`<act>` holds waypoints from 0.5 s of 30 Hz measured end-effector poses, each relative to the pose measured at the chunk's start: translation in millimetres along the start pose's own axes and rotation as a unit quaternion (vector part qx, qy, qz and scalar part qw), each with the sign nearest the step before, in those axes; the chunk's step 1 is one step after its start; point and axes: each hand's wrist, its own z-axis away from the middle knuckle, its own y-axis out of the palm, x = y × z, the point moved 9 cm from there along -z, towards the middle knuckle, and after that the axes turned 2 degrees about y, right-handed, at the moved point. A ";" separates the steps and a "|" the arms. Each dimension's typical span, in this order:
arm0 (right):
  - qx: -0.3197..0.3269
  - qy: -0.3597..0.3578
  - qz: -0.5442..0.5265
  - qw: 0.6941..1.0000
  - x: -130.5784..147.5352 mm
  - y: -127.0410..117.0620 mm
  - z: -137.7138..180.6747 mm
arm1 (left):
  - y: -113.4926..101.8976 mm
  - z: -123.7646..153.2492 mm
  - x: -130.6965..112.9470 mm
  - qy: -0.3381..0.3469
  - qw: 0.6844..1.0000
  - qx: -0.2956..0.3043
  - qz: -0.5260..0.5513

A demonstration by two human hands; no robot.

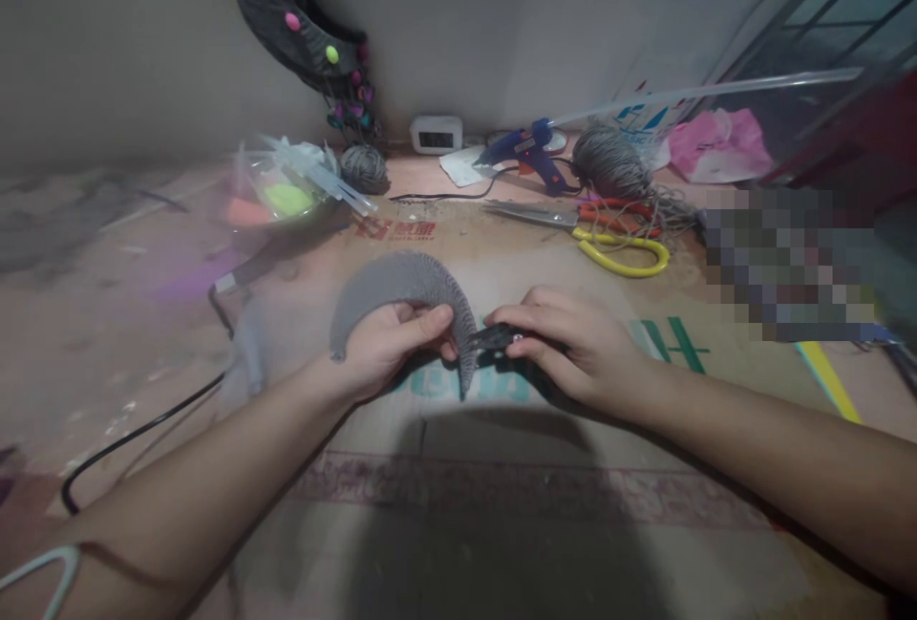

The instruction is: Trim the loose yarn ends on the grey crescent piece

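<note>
A grey crescent [391, 278], its outer edge ribbed like wound yarn, is held up above the cardboard. My left hand [391, 343] grips it from the inner curve, thumb pressed near the right arm of the crescent. In my right hand [573, 348] is a small dark tool with a pivot, which looks like thread snips [498, 338]. Its tip meets or nearly meets the crescent's outer edge at the lower right. The handle is mostly hidden by my fingers, and I cannot tell whether the blades touch the yarn.
Behind my hands lie scissors [620, 257] with red and yellow handles, a blue glue gun [526, 152] and a grey yarn ball [612, 161]. A bowl [279, 204] with glue sticks stands left. A larger dark crescent [287, 18] with coloured beads hangs on the wall. A black cable [143, 424] runs left.
</note>
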 end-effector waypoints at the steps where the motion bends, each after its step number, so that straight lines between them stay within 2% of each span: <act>1: -0.001 0.000 0.000 1.000 0.1 -0.3 0.1 | -0.1 -0.1 0.4 0.000 1.000 0.001 -0.001; 11: -0.004 0.003 0.005 1.000 -1.4 -1.1 0.8 | -1.5 0.2 0.7 -0.009 1.000 -0.007 -0.014; 15: -0.040 0.003 -0.012 0.999 -0.2 -9.7 2.2 | -0.5 0.4 -0.2 -0.012 1.000 -0.011 0.002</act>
